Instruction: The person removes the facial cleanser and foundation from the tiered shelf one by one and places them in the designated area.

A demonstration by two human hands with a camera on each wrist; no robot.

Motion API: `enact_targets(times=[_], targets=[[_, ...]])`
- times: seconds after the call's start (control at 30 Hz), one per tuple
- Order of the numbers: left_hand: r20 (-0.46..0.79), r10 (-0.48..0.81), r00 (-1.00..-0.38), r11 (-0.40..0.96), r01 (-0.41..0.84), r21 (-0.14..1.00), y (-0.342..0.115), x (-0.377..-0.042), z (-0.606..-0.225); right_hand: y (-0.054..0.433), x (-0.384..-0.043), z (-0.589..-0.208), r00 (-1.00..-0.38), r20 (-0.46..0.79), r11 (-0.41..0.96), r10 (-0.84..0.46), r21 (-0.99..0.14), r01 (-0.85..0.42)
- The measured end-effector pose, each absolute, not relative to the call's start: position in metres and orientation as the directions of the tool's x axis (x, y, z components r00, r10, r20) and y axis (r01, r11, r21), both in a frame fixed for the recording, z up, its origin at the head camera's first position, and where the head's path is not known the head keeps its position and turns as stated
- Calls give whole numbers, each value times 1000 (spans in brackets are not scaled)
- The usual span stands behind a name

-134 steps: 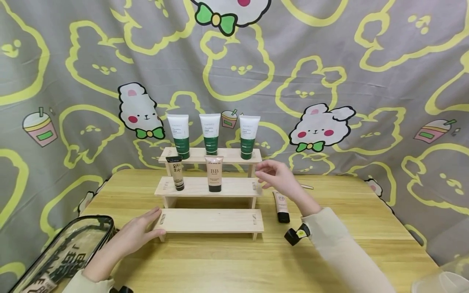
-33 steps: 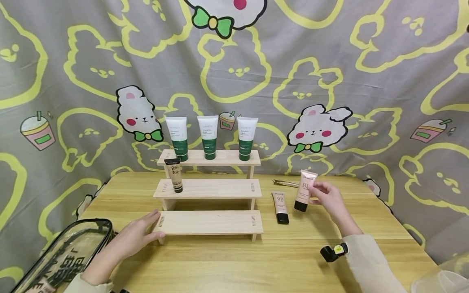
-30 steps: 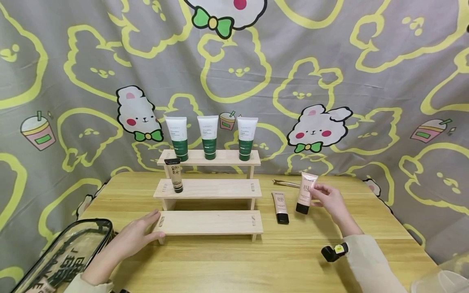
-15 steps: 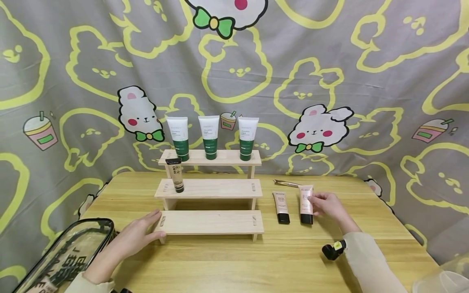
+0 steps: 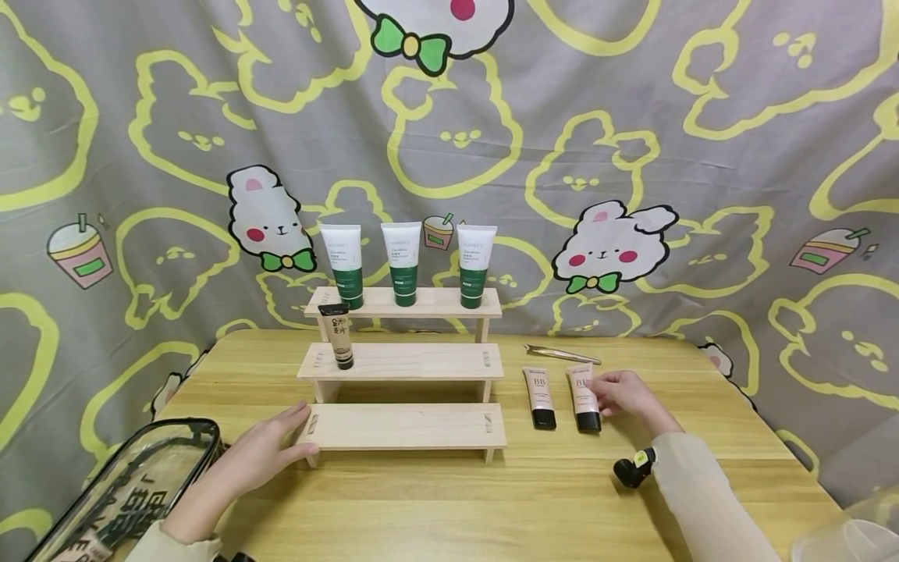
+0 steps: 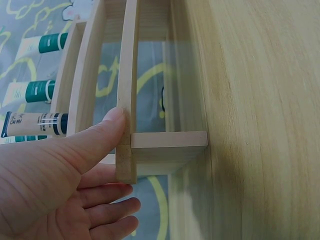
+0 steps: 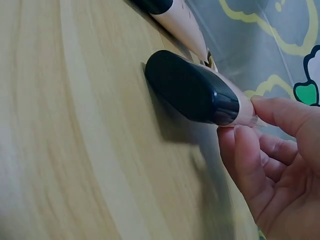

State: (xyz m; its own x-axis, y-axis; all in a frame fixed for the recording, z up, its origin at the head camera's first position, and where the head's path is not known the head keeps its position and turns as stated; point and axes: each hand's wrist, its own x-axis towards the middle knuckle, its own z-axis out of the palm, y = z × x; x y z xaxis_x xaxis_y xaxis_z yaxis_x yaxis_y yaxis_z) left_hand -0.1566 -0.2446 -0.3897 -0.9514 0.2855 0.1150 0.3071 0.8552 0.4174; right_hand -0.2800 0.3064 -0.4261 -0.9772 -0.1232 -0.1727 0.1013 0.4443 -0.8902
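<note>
On the table at right, my right hand pinches the upper side of a pink BB cream tube with a black cap. The right wrist view shows this tube's cap close up, the thumb and fingers on its body. A second BB cream tube lies parallel, just to the left. My left hand holds the left end of the bottom step of a three-tier wooden display stand. Its thumb lies against the board, the fingers around the board's end.
Three white-and-green tubes stand on the top tier. A beige tube with black ends leans on the middle tier. Behind the BB tubes lies a thin metallic item. A clear black-edged bag is at left, a translucent container at right.
The BB cream tube from the middle tier was carried right and lowered flat beside the other one, still in my right hand. My left hand stayed at the stand.
</note>
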Motion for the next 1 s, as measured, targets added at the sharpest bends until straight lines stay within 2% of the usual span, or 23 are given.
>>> enact_targets(times=[1.0], targets=[[111, 287, -951, 853, 307, 423, -245, -158, -390, 310, -284, -430, -968, -225, 449, -111, -880, 153]])
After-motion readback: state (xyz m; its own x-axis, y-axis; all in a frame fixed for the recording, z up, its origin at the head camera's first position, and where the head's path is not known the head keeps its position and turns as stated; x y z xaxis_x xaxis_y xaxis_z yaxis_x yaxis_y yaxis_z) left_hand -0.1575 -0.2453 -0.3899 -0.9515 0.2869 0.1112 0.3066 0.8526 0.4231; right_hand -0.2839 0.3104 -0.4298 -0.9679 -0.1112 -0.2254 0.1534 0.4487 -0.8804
